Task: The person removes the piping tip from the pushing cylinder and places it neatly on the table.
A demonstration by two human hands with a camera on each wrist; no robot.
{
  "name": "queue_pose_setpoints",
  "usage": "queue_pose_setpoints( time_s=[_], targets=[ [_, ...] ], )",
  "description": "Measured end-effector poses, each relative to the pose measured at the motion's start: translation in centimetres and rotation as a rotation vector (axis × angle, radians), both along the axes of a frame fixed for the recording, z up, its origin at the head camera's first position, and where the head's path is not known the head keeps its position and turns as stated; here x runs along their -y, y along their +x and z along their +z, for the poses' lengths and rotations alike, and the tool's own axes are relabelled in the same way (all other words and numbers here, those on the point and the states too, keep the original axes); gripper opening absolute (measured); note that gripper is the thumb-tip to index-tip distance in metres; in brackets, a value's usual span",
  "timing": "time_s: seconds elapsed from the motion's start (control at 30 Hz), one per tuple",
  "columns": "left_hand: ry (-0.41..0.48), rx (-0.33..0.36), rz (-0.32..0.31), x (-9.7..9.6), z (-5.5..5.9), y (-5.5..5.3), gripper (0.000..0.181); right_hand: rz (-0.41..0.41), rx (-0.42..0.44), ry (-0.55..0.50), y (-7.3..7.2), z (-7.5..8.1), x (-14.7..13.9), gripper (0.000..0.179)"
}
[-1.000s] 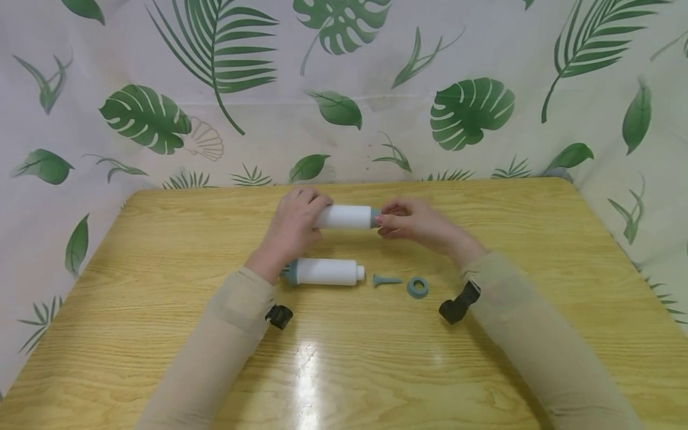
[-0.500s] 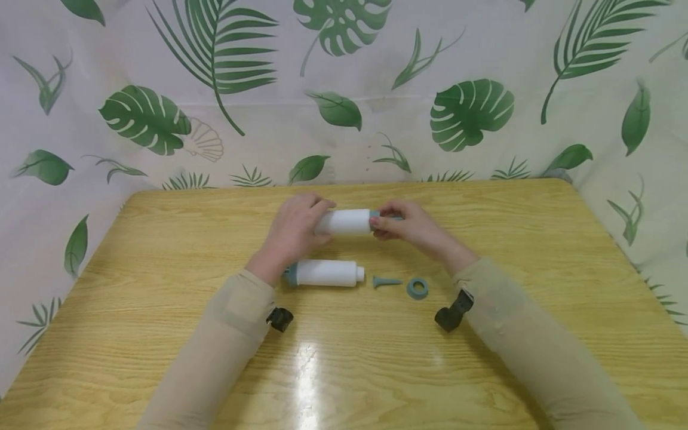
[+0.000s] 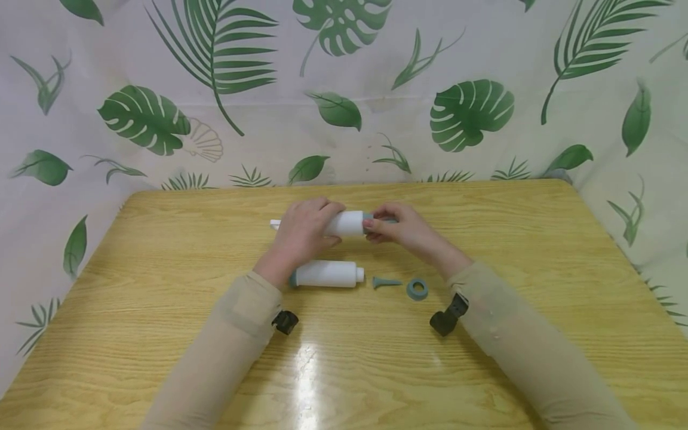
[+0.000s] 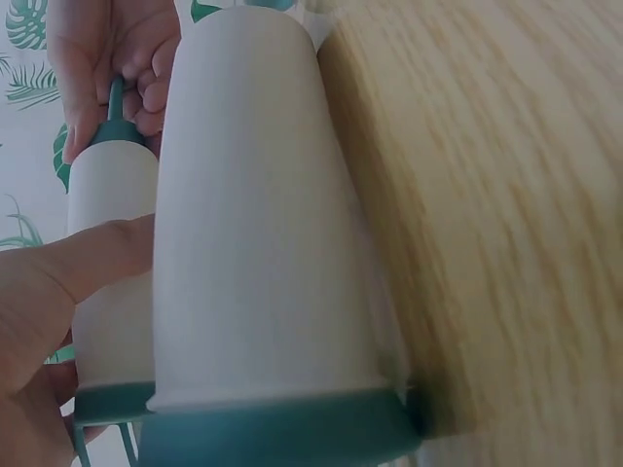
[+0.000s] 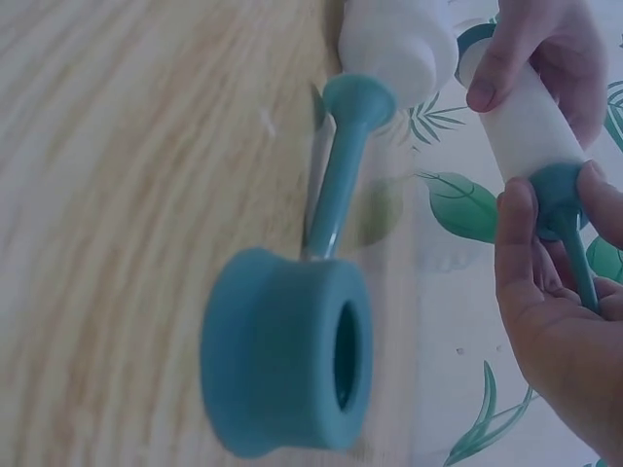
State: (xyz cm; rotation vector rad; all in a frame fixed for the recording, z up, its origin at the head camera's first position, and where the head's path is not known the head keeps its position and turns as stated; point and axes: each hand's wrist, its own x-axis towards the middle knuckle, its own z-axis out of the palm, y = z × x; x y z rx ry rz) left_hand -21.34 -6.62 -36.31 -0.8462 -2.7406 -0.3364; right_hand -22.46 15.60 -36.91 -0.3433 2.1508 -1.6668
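Observation:
My left hand (image 3: 306,233) grips the white barrel (image 3: 346,223) of a piping syringe, held level over the table. A narrow white handle end (image 3: 275,224) sticks out left of that hand. My right hand (image 3: 403,224) pinches the teal collar (image 5: 557,185) at the barrel's other end, fingers and thumb on opposite sides. From the collar a thin teal nozzle (image 5: 579,258) points in toward the right palm. A second white piping syringe (image 3: 326,273) lies nearer on the table, its teal end partly hidden by the left wrist.
Right of the lying syringe are a loose teal nozzle (image 3: 386,282) and a teal ring (image 3: 417,289) on the wooden table (image 3: 365,370). A leaf-patterned cloth (image 3: 258,119) hangs behind the table's back edge.
The right hand has shifted left and slightly nearer, keeping its pinch at the collar. The left hand has moved a little right and nearer. The white handle end has come into sight.

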Motion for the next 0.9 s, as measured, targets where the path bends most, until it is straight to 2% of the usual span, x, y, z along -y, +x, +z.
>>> queue_pose_setpoints(
  time_s=[0.17, 0.3, 0.53, 0.9],
  targets=[
    [0.013, -0.067, -0.018, 0.02, 0.1, 0.06, 0.054, -0.003, -0.025, -0.01, -0.03, -0.11, -0.21, 0.038],
    [0.021, -0.091, -0.031, 0.01, 0.22, 0.05, 0.052, -0.015, -0.056, 0.005, -0.09, -0.05, -0.32, 0.038],
    [0.016, -0.074, -0.037, -0.03, 0.47, 0.09, 0.05, -0.014, -0.113, 0.038, 0.03, -0.02, -0.49, 0.035],
    [-0.001, 0.0, -0.017, -0.3, 0.94, 0.07, 0.049, -0.028, -0.169, 0.042, -0.08, -0.38, -0.76, 0.035]
  ],
)
